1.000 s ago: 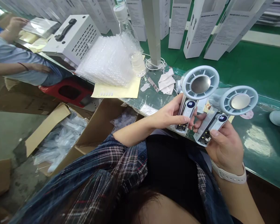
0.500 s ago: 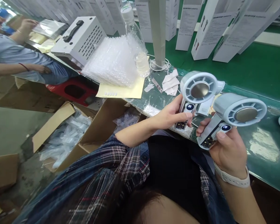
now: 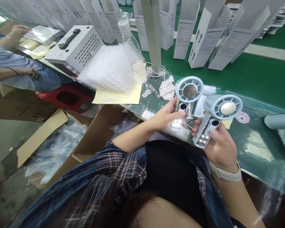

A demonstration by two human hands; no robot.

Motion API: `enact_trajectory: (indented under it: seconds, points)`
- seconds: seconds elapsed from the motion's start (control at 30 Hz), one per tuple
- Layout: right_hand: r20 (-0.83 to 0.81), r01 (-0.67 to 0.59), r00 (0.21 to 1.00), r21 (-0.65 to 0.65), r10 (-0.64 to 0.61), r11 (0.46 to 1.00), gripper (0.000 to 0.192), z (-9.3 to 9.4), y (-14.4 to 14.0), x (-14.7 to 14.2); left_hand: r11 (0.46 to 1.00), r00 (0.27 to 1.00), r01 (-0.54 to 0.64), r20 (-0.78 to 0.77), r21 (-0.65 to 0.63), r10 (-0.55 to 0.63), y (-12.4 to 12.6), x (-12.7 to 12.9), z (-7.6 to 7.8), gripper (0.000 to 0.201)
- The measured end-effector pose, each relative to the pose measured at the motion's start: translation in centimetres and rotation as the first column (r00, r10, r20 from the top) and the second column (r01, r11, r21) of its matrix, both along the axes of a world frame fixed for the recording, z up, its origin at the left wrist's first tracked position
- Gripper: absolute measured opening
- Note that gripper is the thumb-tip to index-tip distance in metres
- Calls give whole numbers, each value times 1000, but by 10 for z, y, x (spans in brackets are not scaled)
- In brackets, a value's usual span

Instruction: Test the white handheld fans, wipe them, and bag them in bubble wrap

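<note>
Two light blue handheld fans are held side by side above the front of the green table. My left hand [image 3: 172, 114] is closed round the handle of one handheld fan [image 3: 189, 90], its thumb just below the dark round display. In my right hand [image 3: 219, 144] is the other handheld fan [image 3: 224, 107], gripped by its clear-fronted handle with the thumb beside the display. Both displays look dark, and the round metal discs face up toward me. Behind the held fans, another pale blue fan [image 3: 199, 106] lies on the table, partly hidden.
A bubble-wrap stack [image 3: 109, 68], plastic bottle [image 3: 135, 47] and grey metal post [image 3: 153, 38] stand left. White cartons [image 3: 204, 47] line the green belt [image 3: 258, 68]. Another fan [image 3: 279, 121] lies far right. An open cardboard box [image 3: 92, 133] sits below; a co-worker's arm [image 3: 16, 72] is left.
The displays showed "20" and are now dark. Both fans have tilted, their discs turning more toward me. The view has shifted right, bringing the far-right fan further into sight.
</note>
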State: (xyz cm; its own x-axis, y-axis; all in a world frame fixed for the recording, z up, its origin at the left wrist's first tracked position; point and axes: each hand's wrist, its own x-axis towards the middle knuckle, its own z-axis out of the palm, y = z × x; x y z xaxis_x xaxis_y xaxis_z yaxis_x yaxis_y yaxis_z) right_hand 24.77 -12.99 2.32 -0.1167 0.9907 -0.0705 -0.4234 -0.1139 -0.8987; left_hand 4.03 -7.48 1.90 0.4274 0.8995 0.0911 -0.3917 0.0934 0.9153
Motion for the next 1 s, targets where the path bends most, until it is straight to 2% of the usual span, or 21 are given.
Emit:
enact_trajectory:
  seconds: [0.2, 0.4, 0.5, 0.6, 0.73, 0.9, 1.0]
  points:
    - [7, -3, 1000, 41, 3, 999, 28, 0, -1, 1, 997, 1000, 7, -31, 82, -4, -1, -2, 0, 56]
    - [-34, 48, 998, 32, -47, 998, 35, -4, 6, 5, 994, 995, -67, -86, -86, 60, -5, 5, 1, 78]
    - [-49, 58, 997, -38, -60, 998, 50, -10, 8, 7, 985, 999, -35, -24, -167, 31, -5, 9, 0, 69]
    - [-34, 120, 992, -105, -124, 987, 54, -13, 7, 7, 988, 999, -28, -21, -150, 25, -7, 9, 3, 60]
    - [-40, 134, 990, -98, -138, 986, 44, -5, 2, 3, 996, 995, 20, -92, -89, -28, -13, 3, 18, 59]
    - [-15, 153, 988, -10, -153, 988, 35, 13, -12, 3, 995, 995, 82, -46, -58, -85, -26, -4, 43, 59]
    - [6, 119, 993, -21, -119, 993, 36, 21, -20, 5, 991, 993, 118, 4, -64, -118, -29, -6, 52, 60]
